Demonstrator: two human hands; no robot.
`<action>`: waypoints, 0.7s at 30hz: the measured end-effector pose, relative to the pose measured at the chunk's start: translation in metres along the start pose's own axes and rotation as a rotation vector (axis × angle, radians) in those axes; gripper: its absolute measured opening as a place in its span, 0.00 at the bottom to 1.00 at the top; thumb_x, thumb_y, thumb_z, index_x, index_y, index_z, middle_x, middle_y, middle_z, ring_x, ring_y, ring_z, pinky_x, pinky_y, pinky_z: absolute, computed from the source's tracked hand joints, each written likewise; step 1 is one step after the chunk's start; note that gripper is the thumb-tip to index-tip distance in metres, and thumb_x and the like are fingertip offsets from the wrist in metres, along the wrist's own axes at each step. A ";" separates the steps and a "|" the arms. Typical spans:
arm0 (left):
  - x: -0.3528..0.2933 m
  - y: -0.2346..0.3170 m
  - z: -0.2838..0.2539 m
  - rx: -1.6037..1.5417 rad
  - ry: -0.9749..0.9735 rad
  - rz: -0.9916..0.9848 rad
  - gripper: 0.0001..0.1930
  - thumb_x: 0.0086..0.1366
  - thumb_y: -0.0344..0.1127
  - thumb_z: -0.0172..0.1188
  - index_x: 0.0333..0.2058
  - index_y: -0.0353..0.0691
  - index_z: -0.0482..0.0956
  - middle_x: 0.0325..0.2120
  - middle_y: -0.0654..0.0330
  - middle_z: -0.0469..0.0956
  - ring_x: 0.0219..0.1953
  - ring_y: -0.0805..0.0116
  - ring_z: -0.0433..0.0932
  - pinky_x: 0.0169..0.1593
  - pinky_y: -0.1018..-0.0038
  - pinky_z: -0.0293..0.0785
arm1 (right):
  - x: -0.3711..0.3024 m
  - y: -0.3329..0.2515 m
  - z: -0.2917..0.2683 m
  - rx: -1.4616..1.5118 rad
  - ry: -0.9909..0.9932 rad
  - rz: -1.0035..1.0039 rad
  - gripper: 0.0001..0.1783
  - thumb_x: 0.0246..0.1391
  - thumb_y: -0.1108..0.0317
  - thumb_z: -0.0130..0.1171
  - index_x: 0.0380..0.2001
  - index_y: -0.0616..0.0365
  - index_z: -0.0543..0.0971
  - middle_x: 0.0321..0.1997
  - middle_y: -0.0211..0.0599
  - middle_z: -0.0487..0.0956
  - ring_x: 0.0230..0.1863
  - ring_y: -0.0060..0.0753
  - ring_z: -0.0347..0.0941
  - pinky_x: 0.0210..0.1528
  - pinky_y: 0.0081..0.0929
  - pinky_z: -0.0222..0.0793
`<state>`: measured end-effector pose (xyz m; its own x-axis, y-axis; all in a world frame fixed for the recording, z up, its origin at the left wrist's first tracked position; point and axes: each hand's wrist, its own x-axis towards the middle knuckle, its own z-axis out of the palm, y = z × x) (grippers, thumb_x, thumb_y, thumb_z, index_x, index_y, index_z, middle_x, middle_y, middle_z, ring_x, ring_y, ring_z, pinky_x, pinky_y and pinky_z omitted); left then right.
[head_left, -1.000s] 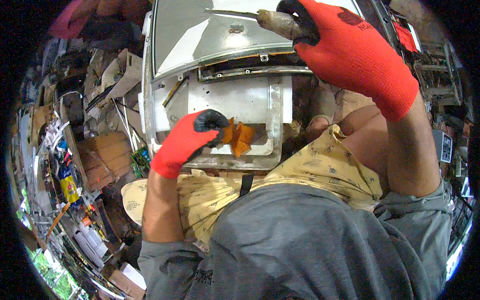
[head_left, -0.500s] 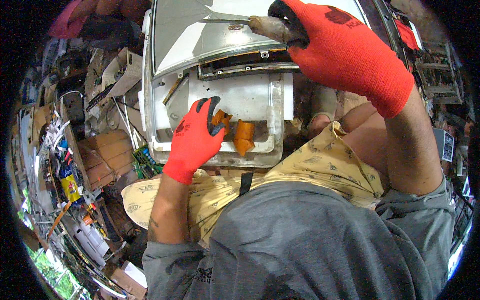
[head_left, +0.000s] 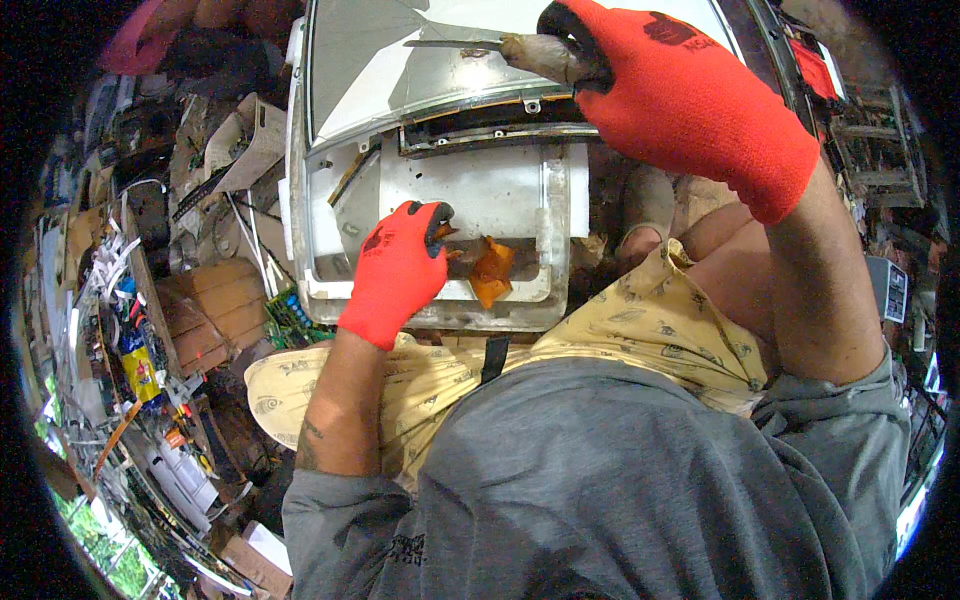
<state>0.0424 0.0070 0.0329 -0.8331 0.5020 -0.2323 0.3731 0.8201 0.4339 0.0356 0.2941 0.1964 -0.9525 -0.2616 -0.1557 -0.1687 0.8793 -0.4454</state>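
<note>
Both my hands wear red gloves with black fingertips. My right hand (head_left: 690, 105) is closed round the pale, worn handle of a thin-bladed tool (head_left: 540, 58). Its narrow blade points left over a cracked, shiny panel (head_left: 370, 70). Lower and to the left, my left hand (head_left: 400, 265) has its fingers curled on a crumpled orange-brown film piece, mostly hidden by the glove. Beside it a second orange-brown film piece (head_left: 491, 272) lies bent on the near edge of a white, dirty frame (head_left: 440, 292).
A dark metal strip (head_left: 500, 138) lies along the panel's near edge. Cardboard (head_left: 210, 310), a green circuit board (head_left: 291, 318) and heaped scrap (head_left: 160, 430) crowd the left side. My knee and patterned yellow shorts (head_left: 620, 310) are close to the frame's near right.
My left hand's fingers have curled in over the nearer film piece, covering most of it. The other film piece has turned and spread. My right hand and tool have barely shifted.
</note>
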 end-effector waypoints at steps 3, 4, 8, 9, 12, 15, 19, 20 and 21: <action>0.000 0.003 -0.009 -0.095 -0.041 -0.059 0.20 0.56 0.26 0.52 0.49 0.40 0.76 0.44 0.48 0.77 0.48 0.45 0.76 0.53 0.61 0.72 | 0.000 0.010 0.006 0.166 -0.018 0.059 0.20 0.52 0.67 0.56 0.48 0.62 0.69 0.37 0.45 0.79 0.38 0.43 0.78 0.38 0.33 0.74; 0.000 0.002 -0.012 -0.104 -0.064 -0.057 0.20 0.56 0.25 0.51 0.50 0.39 0.75 0.46 0.48 0.76 0.49 0.45 0.75 0.54 0.60 0.71 | 0.006 0.034 0.018 0.292 -0.034 0.045 0.21 0.52 0.67 0.57 0.49 0.62 0.70 0.38 0.45 0.79 0.38 0.41 0.78 0.38 0.31 0.75; -0.005 -0.004 -0.017 -0.134 -0.098 -0.014 0.22 0.56 0.22 0.47 0.51 0.38 0.74 0.48 0.46 0.75 0.50 0.44 0.74 0.55 0.60 0.71 | 0.013 0.028 0.008 0.415 -0.167 0.094 0.27 0.52 0.67 0.63 0.55 0.60 0.70 0.43 0.41 0.79 0.40 0.34 0.79 0.40 0.28 0.77; -0.004 -0.003 -0.018 -0.165 -0.109 -0.029 0.23 0.56 0.22 0.47 0.51 0.38 0.74 0.48 0.46 0.75 0.51 0.44 0.74 0.55 0.61 0.71 | 0.012 0.033 0.011 0.543 -0.169 0.086 0.28 0.52 0.67 0.64 0.56 0.59 0.70 0.44 0.40 0.79 0.41 0.33 0.79 0.41 0.28 0.77; -0.005 -0.004 -0.020 -0.259 -0.150 -0.081 0.24 0.55 0.21 0.45 0.52 0.38 0.74 0.49 0.46 0.75 0.51 0.45 0.75 0.55 0.62 0.70 | 0.005 0.059 0.038 1.141 -0.079 0.038 0.31 0.51 0.68 0.67 0.58 0.57 0.70 0.47 0.39 0.79 0.43 0.31 0.79 0.44 0.30 0.78; -0.006 -0.009 -0.021 -0.331 -0.182 -0.120 0.25 0.55 0.21 0.45 0.52 0.38 0.74 0.49 0.46 0.75 0.50 0.46 0.76 0.55 0.63 0.71 | -0.006 0.038 0.014 1.043 -0.104 0.240 0.32 0.51 0.69 0.68 0.60 0.56 0.69 0.48 0.40 0.79 0.44 0.32 0.79 0.46 0.31 0.78; -0.001 -0.012 -0.014 -0.323 -0.108 -0.095 0.23 0.55 0.22 0.47 0.51 0.39 0.74 0.46 0.48 0.77 0.47 0.47 0.77 0.52 0.62 0.73 | -0.015 0.011 0.018 0.612 0.035 0.278 0.33 0.50 0.70 0.68 0.60 0.56 0.69 0.48 0.42 0.78 0.44 0.34 0.79 0.45 0.32 0.79; 0.000 -0.012 -0.012 -0.307 -0.068 -0.079 0.23 0.55 0.22 0.49 0.51 0.40 0.75 0.45 0.49 0.77 0.46 0.48 0.77 0.51 0.62 0.73 | -0.015 0.010 0.017 0.611 0.036 0.282 0.33 0.50 0.70 0.67 0.60 0.56 0.69 0.48 0.42 0.78 0.44 0.34 0.79 0.45 0.32 0.79; 0.000 -0.010 -0.009 -0.186 -0.015 -0.083 0.21 0.55 0.22 0.50 0.50 0.40 0.75 0.44 0.50 0.77 0.46 0.48 0.78 0.50 0.61 0.73 | -0.015 0.008 0.016 0.611 0.036 0.286 0.33 0.50 0.70 0.67 0.60 0.57 0.69 0.48 0.42 0.78 0.44 0.35 0.79 0.45 0.32 0.79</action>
<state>0.0346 -0.0037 0.0357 -0.8512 0.4397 -0.2864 0.2201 0.7946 0.5658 0.0527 0.2988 0.1807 -0.9478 -0.0291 -0.3174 0.2554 0.5264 -0.8110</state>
